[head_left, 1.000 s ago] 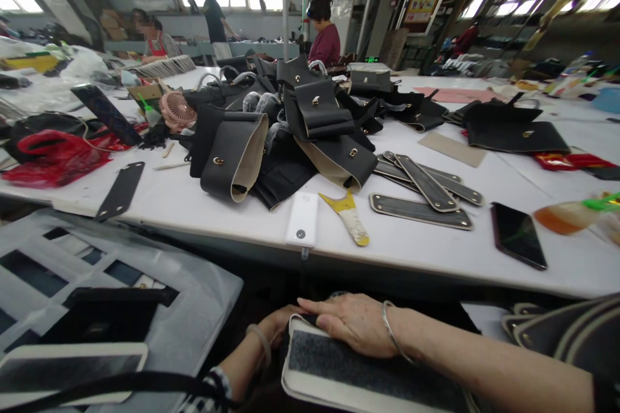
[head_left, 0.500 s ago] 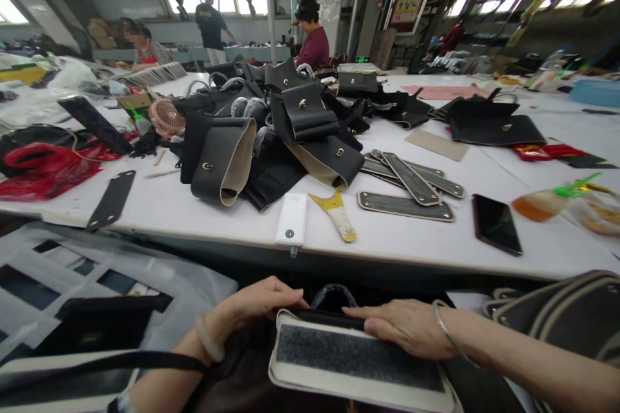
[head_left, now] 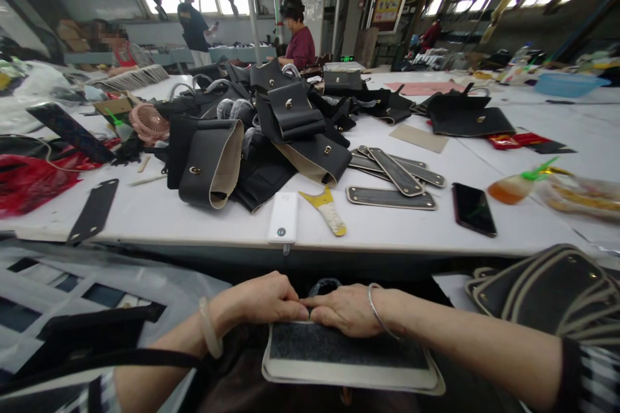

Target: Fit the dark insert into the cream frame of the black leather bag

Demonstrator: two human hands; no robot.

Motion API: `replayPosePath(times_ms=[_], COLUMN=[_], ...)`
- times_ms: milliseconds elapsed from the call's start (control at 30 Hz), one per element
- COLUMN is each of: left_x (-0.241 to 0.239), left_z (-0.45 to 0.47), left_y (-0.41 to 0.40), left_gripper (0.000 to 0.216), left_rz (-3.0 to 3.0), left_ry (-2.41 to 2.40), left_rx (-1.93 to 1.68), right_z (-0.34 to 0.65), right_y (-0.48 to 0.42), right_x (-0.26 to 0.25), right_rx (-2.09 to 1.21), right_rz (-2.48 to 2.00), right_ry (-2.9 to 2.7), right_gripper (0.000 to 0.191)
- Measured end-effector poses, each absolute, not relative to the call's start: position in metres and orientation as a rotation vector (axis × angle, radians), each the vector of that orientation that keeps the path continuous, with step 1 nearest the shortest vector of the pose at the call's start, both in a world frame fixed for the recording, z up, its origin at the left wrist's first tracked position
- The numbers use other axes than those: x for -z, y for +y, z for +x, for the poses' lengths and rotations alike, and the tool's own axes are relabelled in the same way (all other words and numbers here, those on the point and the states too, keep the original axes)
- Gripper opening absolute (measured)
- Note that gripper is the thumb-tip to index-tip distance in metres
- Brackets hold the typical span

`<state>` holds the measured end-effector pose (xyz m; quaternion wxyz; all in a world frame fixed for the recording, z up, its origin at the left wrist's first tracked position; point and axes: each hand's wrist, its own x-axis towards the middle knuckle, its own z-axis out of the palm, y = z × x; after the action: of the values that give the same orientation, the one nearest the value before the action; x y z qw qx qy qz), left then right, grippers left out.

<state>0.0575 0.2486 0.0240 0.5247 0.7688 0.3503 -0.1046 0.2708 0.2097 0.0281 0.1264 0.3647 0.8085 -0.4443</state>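
Observation:
On my lap lies a bag piece (head_left: 349,352), a dark grey panel with a cream border, tilted toward me. My left hand (head_left: 264,299) pinches its upper edge near the left corner, fingers curled. Right beside it my right hand (head_left: 341,310) grips the same edge, its fingertips meeting those of the left. What lies under the fingertips is hidden. Just behind the hands shows a plastic-wrapped handle loop (head_left: 323,285). A pale bangle circles the left wrist and a silver one the right.
Black bag bodies (head_left: 208,164) are heaped on the white table (head_left: 159,219). Near its edge lie a white power bank (head_left: 283,216), a yellow taped tool (head_left: 329,211), riveted strips (head_left: 391,197) and a phone (head_left: 473,208). Stacked panels (head_left: 542,290) stand at right, a plastic-covered pile (head_left: 184,284) at left.
My right hand has slid left along the panel's upper edge until it meets my left hand. It has gone from outstretched fingers to a pinch. The view has shifted slightly right.

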Motion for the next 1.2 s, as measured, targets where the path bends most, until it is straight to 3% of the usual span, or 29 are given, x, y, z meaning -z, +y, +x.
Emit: replayPosePath(times_ms=[167,433,767,933,1033,1200], left_x=[-0.032,-0.032,-0.026,-0.023,-0.029,-0.010], left_z=[0.061,0.063,0.062,0.065,0.057,-0.008], left_y=[0.254,0.259,0.250,0.245,0.245,0.229], left_gripper=[0.030,0.024,0.027,0.042,0.040,0.038], left_rz=[1.911,1.945,1.994,1.969,1.890,1.569], left_ry=[0.720,0.644,0.749,0.822,0.888,1.315], left_rx=[0.310,0.344,0.239,0.063,-0.136,-0.702], right_z=[0.292,0.360,0.331,0.326,0.352,0.384], right_y=[0.208,0.204,0.201,0.206,0.194,0.106], right_x=[-0.038,-0.045,-0.031,-0.023,-0.015,0.035], right_rx=[1.311,1.625,1.708,1.970,2.224,2.481], right_rz=[1.084,1.160,1.397,1.828,2.313,3.353], right_ry=[2.249,2.069,2.091,1.963,1.807,0.810], right_gripper=[0.052,0.053,0.042,0.030,0.030,0.042])
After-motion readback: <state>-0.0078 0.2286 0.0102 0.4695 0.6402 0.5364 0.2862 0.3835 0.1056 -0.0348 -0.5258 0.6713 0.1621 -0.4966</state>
